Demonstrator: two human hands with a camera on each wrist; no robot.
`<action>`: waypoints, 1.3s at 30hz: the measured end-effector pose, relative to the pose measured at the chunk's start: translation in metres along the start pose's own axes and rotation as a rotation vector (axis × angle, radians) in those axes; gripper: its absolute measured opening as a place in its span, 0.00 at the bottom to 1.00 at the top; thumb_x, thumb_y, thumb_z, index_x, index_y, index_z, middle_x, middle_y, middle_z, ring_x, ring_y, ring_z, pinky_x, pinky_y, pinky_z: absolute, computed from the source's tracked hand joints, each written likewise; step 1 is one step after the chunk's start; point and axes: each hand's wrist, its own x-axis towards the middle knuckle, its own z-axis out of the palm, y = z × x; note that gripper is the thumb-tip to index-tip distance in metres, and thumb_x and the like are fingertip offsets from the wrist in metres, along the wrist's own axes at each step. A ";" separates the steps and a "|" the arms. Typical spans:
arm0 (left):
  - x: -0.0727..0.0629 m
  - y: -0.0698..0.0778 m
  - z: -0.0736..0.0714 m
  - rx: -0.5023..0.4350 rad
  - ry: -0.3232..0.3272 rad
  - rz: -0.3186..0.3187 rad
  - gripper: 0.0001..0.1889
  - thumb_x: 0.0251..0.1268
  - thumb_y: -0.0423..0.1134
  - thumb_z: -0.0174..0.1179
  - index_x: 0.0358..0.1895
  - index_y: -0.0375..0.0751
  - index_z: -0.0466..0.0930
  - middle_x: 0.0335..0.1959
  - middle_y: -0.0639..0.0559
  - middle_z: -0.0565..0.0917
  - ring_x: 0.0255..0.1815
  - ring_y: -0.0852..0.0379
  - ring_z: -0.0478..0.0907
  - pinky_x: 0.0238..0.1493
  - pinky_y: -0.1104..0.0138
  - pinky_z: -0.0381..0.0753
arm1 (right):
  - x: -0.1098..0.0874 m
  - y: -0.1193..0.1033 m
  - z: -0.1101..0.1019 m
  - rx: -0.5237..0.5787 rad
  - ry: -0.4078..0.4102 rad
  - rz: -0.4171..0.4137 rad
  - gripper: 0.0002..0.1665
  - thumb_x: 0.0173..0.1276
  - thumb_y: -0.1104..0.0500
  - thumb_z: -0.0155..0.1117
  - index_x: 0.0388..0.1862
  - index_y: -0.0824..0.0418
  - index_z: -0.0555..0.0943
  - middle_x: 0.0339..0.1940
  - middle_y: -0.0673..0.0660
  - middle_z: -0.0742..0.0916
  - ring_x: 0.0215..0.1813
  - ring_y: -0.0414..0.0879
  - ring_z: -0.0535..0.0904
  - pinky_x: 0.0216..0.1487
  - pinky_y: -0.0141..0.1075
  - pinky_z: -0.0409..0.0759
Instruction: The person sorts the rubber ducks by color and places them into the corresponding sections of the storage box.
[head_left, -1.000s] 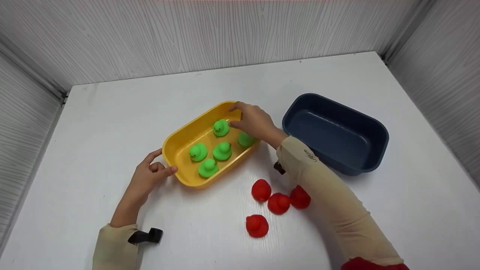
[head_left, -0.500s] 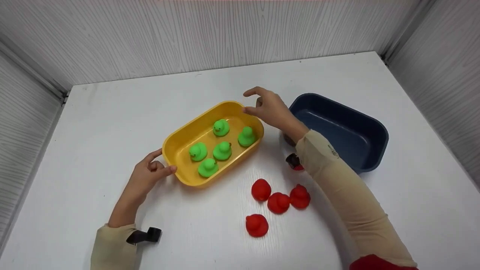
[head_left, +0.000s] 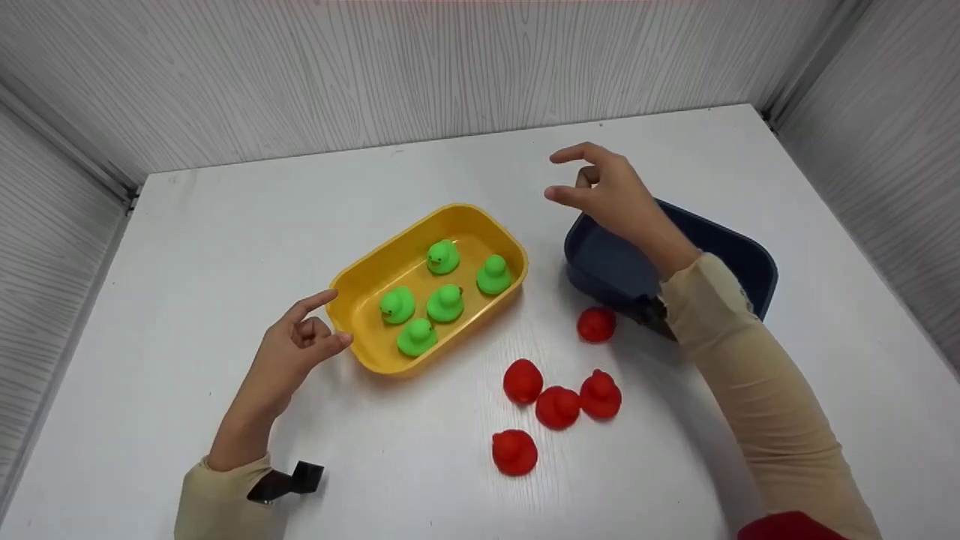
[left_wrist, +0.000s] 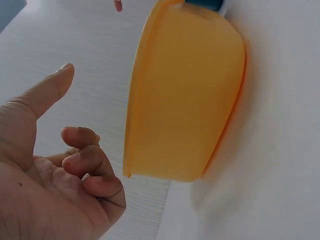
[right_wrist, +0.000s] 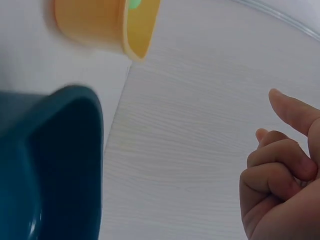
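yellow tub [head_left: 397, 262] sits on your white counter [head_left: 240, 217], its left end just beside your left hand [head_left: 289, 351], where thumb and index finger are held apart and the other fingers curl loosely. from the left wrist view you can see a gap between your thumb and the tub's wall. your right hand [head_left: 619, 199] hangs in the air at the far left corner of the blue tub [head_left: 611, 259], thumb and index finger likewise apart, the other fingers folded toward the palm.

inside the yellow tub you have five green ducks [head_left: 445, 304]: one by the far wall, one at the right end, and three gathered around the middle and left. the blue tub stands to its right, apart from it, partly hidden by your right forearm in its beige sleeve [head_left: 757, 390]. one red duck [head_left: 596, 325] lies just beside the blue tub; four more red ducks [head_left: 558, 408] are nearer you, three close together and one slightly apart. behind the counter rises a pale wood-grain wall [head_left: 450, 75].
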 end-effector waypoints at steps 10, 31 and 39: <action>-0.012 0.014 0.024 -0.034 -0.081 0.057 0.32 0.58 0.33 0.66 0.68 0.43 0.67 0.26 0.53 0.69 0.25 0.64 0.65 0.29 0.74 0.68 | -0.022 0.030 -0.035 -0.055 0.017 -0.011 0.29 0.65 0.49 0.67 0.64 0.52 0.73 0.19 0.49 0.74 0.22 0.40 0.67 0.29 0.30 0.68; -0.019 0.043 0.069 0.059 -0.135 0.180 0.28 0.51 0.36 0.72 0.59 0.46 0.77 0.29 0.45 0.73 0.27 0.62 0.62 0.29 0.74 0.61 | -0.069 0.087 -0.089 -0.092 0.259 -0.053 0.25 0.67 0.51 0.65 0.59 0.60 0.77 0.21 0.42 0.75 0.22 0.36 0.65 0.26 0.28 0.64; -0.015 0.045 0.089 0.038 -0.149 0.205 0.26 0.50 0.38 0.73 0.56 0.48 0.79 0.28 0.51 0.71 0.28 0.61 0.63 0.30 0.74 0.61 | -0.091 0.113 -0.109 -0.147 0.312 0.046 0.25 0.67 0.47 0.63 0.61 0.55 0.77 0.30 0.37 0.76 0.33 0.37 0.69 0.32 0.26 0.66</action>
